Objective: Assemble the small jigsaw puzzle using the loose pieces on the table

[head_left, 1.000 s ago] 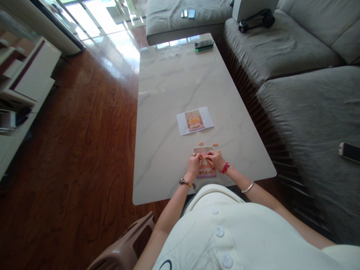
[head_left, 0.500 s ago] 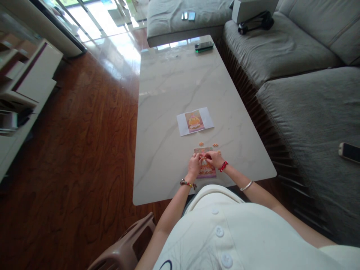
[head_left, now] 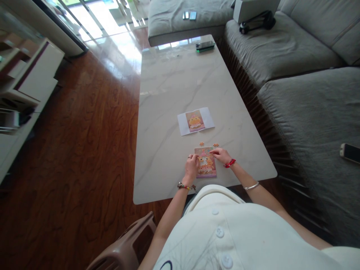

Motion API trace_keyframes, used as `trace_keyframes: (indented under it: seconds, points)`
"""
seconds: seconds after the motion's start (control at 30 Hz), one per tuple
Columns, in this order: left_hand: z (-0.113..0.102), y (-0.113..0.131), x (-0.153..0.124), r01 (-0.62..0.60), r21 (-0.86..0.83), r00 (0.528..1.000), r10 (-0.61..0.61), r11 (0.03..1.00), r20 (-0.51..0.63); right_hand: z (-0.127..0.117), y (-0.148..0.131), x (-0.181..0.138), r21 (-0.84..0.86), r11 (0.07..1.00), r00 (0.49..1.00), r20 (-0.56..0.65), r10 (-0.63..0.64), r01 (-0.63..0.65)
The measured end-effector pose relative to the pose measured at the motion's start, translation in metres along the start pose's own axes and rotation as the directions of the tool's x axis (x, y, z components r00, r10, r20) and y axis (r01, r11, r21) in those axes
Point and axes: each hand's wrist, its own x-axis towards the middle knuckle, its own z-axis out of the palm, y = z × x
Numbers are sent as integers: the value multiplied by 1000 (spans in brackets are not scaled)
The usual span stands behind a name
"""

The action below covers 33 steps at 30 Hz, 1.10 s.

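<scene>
A small jigsaw puzzle (head_left: 207, 171) lies on the table near its front edge, showing a yellow cartoon figure with a pale gap at its middle. At the puzzle's left edge, the bent fingers of my left hand (head_left: 191, 165) are drawn together; anything between them is too small to make out. My right hand (head_left: 222, 155) is closed in a pinch over the upper right edge, its fingertips hiding whatever they hold. Just beyond the puzzle lie two loose orange puzzle pieces, a left piece (head_left: 201, 143) and a right piece (head_left: 215, 144).
A paper sheet (head_left: 209, 119) printed with the same figure lies farther up the marble-patterned table (head_left: 165, 157). A dark device (head_left: 205, 45) rests at the far end. The grey sofa (head_left: 303, 97) runs along the right, and a plastic stool (head_left: 123, 243) stands at lower left.
My hands have moved apart from the puzzle's middle: the left to its left edge, the right to its upper right edge. More of the puzzle's picture shows.
</scene>
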Motion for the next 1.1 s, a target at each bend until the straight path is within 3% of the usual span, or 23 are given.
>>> trace_keyframes:
  seconds: [0.17, 0.4, 0.77, 0.93, 1.1]
  points:
    - [-7, -6, -16, -79, 84, 997, 77, 993, 20, -12, 3, -11, 187, 973, 989, 72, 126, -137]
    - [-5, -8, -26, -108, 109, 994, 108, 988, 8, 9, -7, -20, 439, 855, 960, 168, 223, -275]
    - [2, 6, -25, -126, 94, 991, 130, 988, -38, 12, -7, -26, 582, 726, 920, 106, 378, -366]
    - [0, 13, -21, -106, 17, 994, 106, 994, 2, 18, -9, -25, 626, 666, 894, 120, 432, -406]
    - [6, 21, -16, 53, -241, 995, -32, 969, 92, 32, -20, -27, 690, 593, 881, 142, 451, -414]
